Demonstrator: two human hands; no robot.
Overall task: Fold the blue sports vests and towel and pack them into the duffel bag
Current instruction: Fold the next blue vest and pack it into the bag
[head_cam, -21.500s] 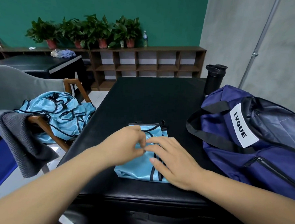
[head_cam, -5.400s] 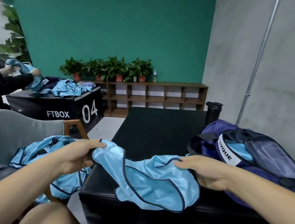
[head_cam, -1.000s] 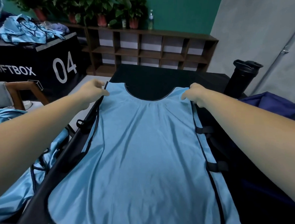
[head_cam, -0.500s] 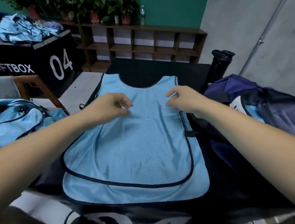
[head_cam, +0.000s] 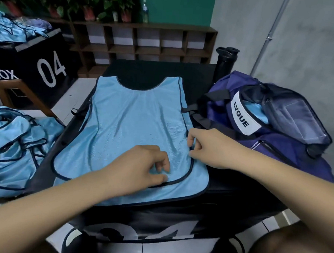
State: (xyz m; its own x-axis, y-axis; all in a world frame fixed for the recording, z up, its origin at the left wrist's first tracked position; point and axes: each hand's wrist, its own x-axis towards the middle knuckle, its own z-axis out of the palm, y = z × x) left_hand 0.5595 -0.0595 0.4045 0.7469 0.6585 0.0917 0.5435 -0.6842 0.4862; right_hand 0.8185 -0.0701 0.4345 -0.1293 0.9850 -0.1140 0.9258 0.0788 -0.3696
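Head view: one blue vest [head_cam: 131, 124] lies spread flat on the black bench [head_cam: 202, 78], with its neck opening on the far side and its hem on the near side.
Left hand [head_cam: 141, 167]: it rests on the near part of the vest, fingers curled, thumb at the dark hem line; I cannot tell if they pinch the cloth.
Right hand [head_cam: 207, 147]: its thumb and forefinger are grasping the right edge of the vest at the dark trim.
Duffel bag [head_cam: 276, 150]: purple, on the bench at the right of the vest, its top open; something light blue [head_cam: 256, 113] shows inside.
More vests [head_cam: 14, 142]: a loose heap at the left, off the bench.
Black bottle [head_cam: 225, 62]: upright on the far right, behind the bag.
Far side: a wooden shelf [head_cam: 143, 43].
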